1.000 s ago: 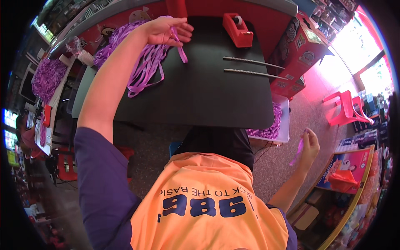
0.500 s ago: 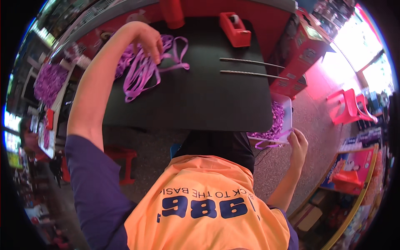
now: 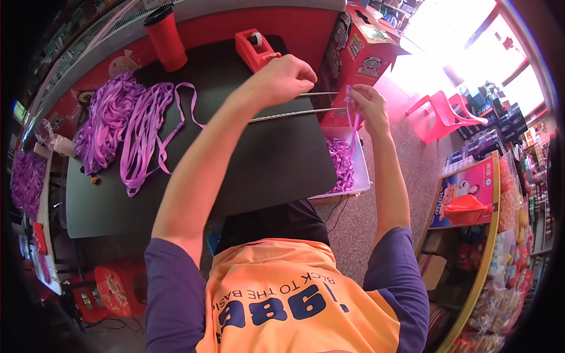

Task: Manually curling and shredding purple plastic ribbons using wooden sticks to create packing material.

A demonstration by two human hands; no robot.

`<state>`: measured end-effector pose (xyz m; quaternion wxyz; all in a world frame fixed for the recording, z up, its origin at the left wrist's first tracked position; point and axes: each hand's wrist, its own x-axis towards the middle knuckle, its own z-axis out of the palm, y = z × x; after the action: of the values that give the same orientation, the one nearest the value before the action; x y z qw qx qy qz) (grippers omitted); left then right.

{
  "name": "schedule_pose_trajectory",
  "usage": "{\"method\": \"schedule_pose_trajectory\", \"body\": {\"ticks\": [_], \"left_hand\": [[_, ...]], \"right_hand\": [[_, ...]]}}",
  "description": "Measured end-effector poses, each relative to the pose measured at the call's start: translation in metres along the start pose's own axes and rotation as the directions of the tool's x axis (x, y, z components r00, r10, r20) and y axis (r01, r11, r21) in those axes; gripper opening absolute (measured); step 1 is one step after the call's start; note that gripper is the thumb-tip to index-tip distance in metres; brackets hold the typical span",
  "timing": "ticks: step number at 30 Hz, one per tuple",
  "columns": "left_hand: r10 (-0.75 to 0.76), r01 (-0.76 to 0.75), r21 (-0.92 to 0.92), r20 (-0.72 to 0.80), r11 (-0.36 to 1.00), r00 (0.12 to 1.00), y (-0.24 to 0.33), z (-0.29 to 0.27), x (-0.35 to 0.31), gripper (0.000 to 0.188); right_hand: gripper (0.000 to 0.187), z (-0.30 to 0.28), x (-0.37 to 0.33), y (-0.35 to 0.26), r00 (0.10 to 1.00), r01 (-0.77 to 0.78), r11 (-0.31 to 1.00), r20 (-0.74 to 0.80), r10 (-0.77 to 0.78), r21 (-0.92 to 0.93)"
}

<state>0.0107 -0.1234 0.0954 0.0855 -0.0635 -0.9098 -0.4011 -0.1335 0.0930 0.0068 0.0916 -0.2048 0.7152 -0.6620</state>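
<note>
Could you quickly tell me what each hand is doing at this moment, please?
Left hand: closed, fingers pinched at the end of a thin metal rod on the black table.
Right hand: closed, pinching a purple ribbon strip.

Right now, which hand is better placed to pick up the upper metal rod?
Left, probably. The left hand is already closed at the upper metal rod, while the right hand is pinching a purple ribbon strip.
</note>
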Motion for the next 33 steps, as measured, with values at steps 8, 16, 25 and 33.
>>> {"method": "schedule_pose_trajectory", "body": {"ticks": [8, 16, 25, 33], "left_hand": [[-0.139, 0.132, -0.084, -0.088, 0.988, 0.986, -0.049, 0.033, 0.051, 0.023], [-0.084, 0.074, -0.065, -0.165, 0.995, 0.983, -0.044, 0.053, 0.049, 0.022], [0.013, -0.008, 0.04, -0.122, 0.999, 0.992, -0.061, 0.064, 0.054, 0.021], [0.081, -0.071, 0.054, -0.216, 0.996, 0.973, -0.07, 0.071, 0.051, 0.019]], "right_hand": [[0.012, 0.002, 0.03, 0.023, 0.969, -0.124, 0.966, 0.238, 0.068, 0.228], [0.011, 0.018, 0.01, 0.072, 0.943, -0.27, 0.823, 0.31, 0.12, 0.5], [0.01, 0.058, 0.0, 0.078, 0.97, -0.204, 0.706, 0.237, 0.052, 0.679], [0.029, 0.056, -0.005, 0.067, 0.936, -0.32, 0.818, 0.292, 0.196, 0.478]]}}
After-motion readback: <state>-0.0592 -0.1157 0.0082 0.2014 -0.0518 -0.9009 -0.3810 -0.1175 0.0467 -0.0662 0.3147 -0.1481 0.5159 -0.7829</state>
